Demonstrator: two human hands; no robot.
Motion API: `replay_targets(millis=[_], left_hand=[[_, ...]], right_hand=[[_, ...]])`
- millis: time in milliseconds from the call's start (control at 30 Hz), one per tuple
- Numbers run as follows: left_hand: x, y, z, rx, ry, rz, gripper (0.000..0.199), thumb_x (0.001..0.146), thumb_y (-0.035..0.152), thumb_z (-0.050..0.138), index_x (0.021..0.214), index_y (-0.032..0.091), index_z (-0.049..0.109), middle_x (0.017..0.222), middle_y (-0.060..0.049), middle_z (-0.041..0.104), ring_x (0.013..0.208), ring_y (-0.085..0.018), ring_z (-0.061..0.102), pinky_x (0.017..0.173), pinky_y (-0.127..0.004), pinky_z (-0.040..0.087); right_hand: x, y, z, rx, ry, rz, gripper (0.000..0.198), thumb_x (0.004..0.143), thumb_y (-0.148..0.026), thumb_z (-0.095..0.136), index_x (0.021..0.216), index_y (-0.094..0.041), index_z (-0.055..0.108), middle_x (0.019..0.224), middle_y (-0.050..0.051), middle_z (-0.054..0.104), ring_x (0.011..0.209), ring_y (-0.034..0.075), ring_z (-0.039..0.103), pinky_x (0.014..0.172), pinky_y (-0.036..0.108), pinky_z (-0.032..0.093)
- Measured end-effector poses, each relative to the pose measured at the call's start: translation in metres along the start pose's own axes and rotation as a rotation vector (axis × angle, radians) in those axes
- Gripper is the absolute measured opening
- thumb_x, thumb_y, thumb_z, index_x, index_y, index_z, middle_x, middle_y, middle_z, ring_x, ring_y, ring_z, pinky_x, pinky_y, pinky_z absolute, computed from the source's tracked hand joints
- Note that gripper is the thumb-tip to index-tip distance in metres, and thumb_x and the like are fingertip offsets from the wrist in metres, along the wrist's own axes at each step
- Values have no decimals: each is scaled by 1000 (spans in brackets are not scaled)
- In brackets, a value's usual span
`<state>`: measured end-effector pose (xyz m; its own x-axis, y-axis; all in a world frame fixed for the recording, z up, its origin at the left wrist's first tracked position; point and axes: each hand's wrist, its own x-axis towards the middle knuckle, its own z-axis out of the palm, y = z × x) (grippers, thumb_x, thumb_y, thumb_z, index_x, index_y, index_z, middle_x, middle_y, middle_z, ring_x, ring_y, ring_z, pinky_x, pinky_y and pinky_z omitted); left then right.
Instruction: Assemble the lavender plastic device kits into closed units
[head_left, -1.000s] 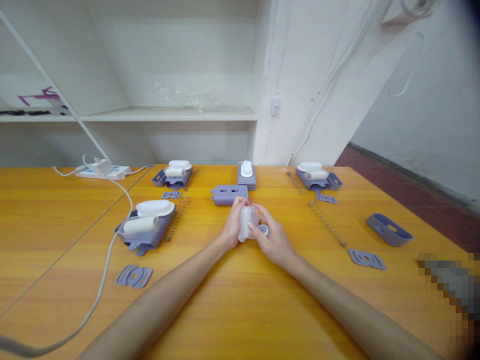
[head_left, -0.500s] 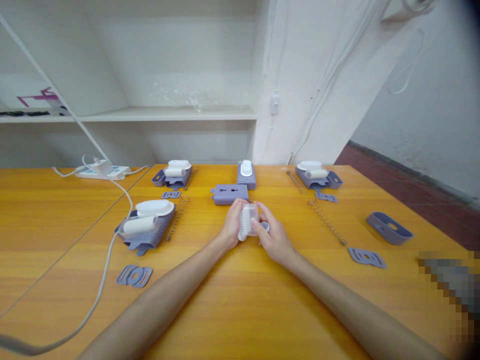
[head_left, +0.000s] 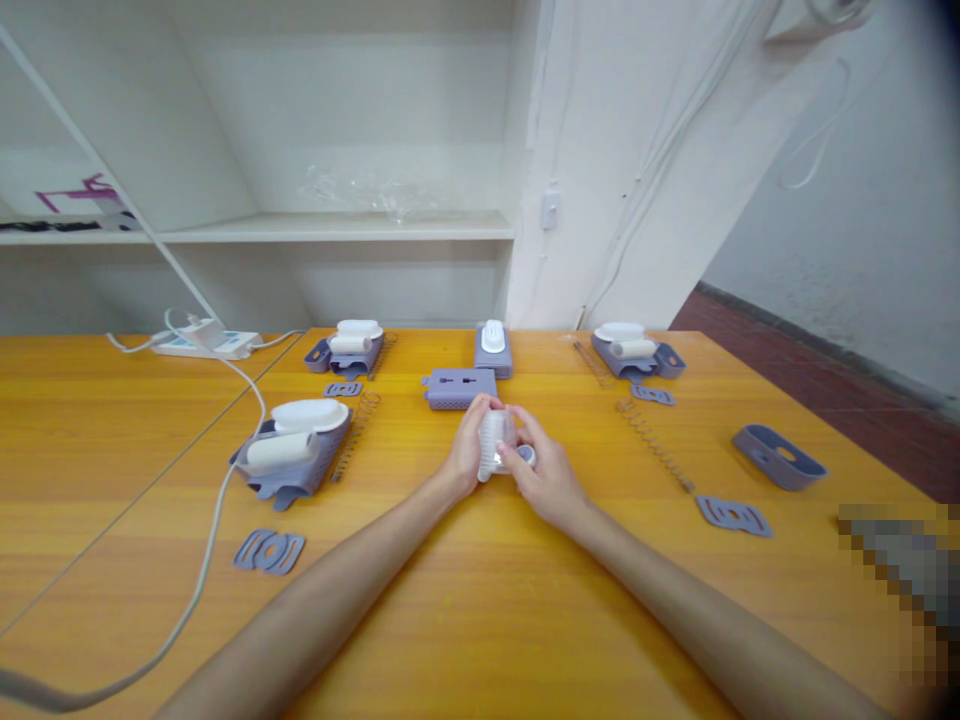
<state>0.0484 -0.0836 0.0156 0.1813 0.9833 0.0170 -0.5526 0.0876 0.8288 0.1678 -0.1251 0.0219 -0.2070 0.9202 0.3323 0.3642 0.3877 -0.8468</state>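
Both my hands meet over the middle of the table. My left hand point(head_left: 466, 450) is closed around the left side of a translucent white plastic piece point(head_left: 491, 440) with a ribbed edge. My right hand point(head_left: 551, 475) grips it from the right, the thumb pressed on its face. A small round white end point(head_left: 527, 457) shows by the right fingers; I cannot tell whether it belongs to the same piece. Just beyond my hands lies a purple perforated case point(head_left: 463, 388) with two dark slots. Behind it sits another purple case point(head_left: 493, 362) with a white oval part point(head_left: 493, 337) on top.
Purple cases with white parts stand at left point(head_left: 289, 455), back left point(head_left: 356, 350) and back right point(head_left: 626, 350). Metal springs point(head_left: 652, 445) and flat purple plates point(head_left: 733, 515) lie near them. A purple oval ring point(head_left: 780, 457) is at right. A white cable point(head_left: 217, 500) crosses the left side.
The translucent piece has turned slightly in my hands, and my right thumb has shifted a little down and left across it. Everything on the table stays put.
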Motion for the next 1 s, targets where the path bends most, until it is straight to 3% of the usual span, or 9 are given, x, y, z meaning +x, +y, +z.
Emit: replay_targets(millis=[267,567,800,1000], left_hand=[[2,-1,0,36,72,15,34,74,50,61,74,18,48,64,4,50,54,-8,48,50,-19,35],[-2,4,5,106,31,1,38,63,41,74,75,19,45,62,5,52,50,-7,48,49,-19,36],[2,7,-2,-19,102,-151,29,64,36,68,75,17,49,60,3,53,51,-10,52,47,-22,37],[3,14,-6,-132,89,-289,26,71,40,58,69,15,51,56,1,52,46,-10,48,43,-22,36]], right_hand=[[3,1,2,25,-16,55,48,84,-36,55,127,-20,41,85,3,65,69,16,59,64,27,46],[5,0,3,69,12,125,52,78,-39,62,124,-22,45,82,2,65,61,14,58,53,25,45],[6,2,0,149,-23,127,55,82,-42,57,131,-23,41,76,-1,61,45,8,50,41,20,39],[4,2,-7,250,-110,121,58,83,-37,55,135,-25,34,90,1,61,41,5,48,36,19,38]])
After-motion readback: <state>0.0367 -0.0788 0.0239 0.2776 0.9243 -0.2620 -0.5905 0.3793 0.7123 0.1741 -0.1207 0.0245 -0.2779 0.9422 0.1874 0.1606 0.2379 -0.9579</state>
